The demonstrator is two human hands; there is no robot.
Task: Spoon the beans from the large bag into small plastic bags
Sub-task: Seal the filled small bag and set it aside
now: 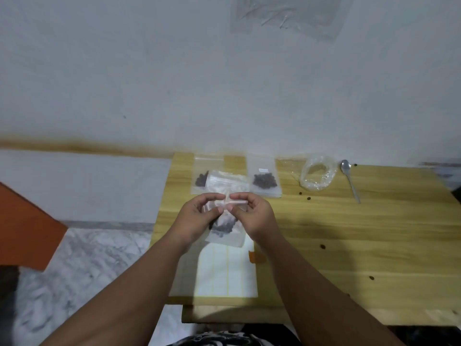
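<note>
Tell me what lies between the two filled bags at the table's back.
In the head view, clear empty-looking bags lie between the left filled bag and the right filled bag, overlapping the left one.

Pale wall (149, 71) behind, clear plastic sheet (289, 13) taped up high; wooden surface (361, 233) stands over grey marbled floor (87, 258), orange panel (22, 231) at left.
</note>
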